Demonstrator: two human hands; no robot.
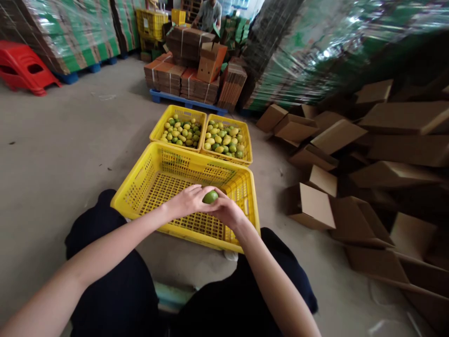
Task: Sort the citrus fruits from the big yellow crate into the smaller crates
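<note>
Between my two hands is a single green lemon (210,197), held over a large yellow plastic crate (185,164). My left hand (187,201) curls round its left side, and my right hand (226,209) closes on it from the right, the fingers of both meeting around the fruit. The crate's slotted floor shows below my arms. Against its far side stand two smaller yellow crates, a left one (154,129) and a right one (248,140), both filled with yellow and green lemons (180,132).
Open cardboard boxes (317,199) lie heaped on the right. Ahead, bundled flat cartons (164,72) rest on a blue pallet (159,96). Plastic-wrapped stacks (80,35) stand at both sides, with a red stool (28,68) at far left. A person (209,16) is at the back.
</note>
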